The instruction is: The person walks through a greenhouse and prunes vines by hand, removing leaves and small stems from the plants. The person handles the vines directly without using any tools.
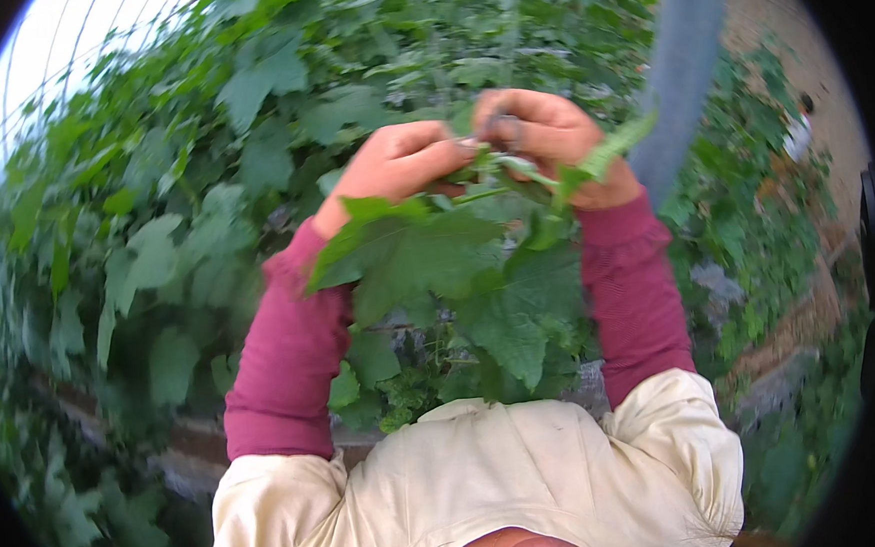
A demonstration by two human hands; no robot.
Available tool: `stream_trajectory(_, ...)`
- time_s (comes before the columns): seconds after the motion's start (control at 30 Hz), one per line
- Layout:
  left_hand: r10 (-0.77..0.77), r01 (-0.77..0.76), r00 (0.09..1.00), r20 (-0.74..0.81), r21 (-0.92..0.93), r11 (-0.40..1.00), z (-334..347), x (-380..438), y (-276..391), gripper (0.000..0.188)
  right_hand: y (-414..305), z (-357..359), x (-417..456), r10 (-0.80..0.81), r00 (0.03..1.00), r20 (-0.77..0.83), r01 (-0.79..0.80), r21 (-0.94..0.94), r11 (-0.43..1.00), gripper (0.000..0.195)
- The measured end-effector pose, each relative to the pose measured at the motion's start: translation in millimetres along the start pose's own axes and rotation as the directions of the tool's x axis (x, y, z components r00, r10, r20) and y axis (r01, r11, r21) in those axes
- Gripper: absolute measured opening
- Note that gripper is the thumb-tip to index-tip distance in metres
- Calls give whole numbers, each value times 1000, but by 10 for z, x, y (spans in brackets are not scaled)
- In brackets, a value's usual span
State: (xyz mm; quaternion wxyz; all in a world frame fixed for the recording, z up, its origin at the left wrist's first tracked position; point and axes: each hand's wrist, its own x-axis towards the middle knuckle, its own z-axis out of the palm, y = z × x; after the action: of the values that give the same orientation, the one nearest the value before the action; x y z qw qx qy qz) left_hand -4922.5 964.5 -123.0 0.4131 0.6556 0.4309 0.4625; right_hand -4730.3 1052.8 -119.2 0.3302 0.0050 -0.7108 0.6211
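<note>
Both hands are raised close together at the top of a leafy vine. My left hand [400,159] pinches at the vine's green stem [481,194], thumb and forefinger together. Just to its right, my right hand [545,135] has its fingers bent at the same spot, blurred, near a small grey item [502,128] that I cannot make out. Whether it grips the stem or that item is unclear. Broad lobed green leaves [421,256] hang below the hands, and a lighter curled leaf [618,148] lies across my right wrist.
Dense vines [217,234] spread left and ahead. A thick grey pole [684,70] rises just beyond my right forearm. Thin vertical strings [514,24] run up among the far plants. Bare brown soil [809,78] shows at the right, and a curved ribbed frame stands at upper left.
</note>
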Motion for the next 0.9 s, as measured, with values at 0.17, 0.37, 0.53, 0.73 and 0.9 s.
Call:
stream_trajectory(0.17,65,-66,998,-14,-78,995,112,100,-68,26,-73,-7,-146,35,997,-66,-35,-3,999,18)
stream_trajectory(0.37,76,-83,993,-86,-87,993,119,205,-201,28,117,23,-145,-128,959,-252,117,-59,991,28)
stream_trajectory(0.53,141,-166,959,-246,-84,982,85,193,-442,32,572,12,-425,-17,867,-499,-122,-245,962,48)
stream_trajectory(0.73,291,-208,775,-561,208,956,208,-649,-1580,26,714,-645,-716,-244,657,-714,129,-212,969,34)
stream_trajectory(0.9,-79,-224,107,-991,-101,969,-660,-1584,-2398,38,893,-470,-996,-441,580,-685,212,-395,894,26)
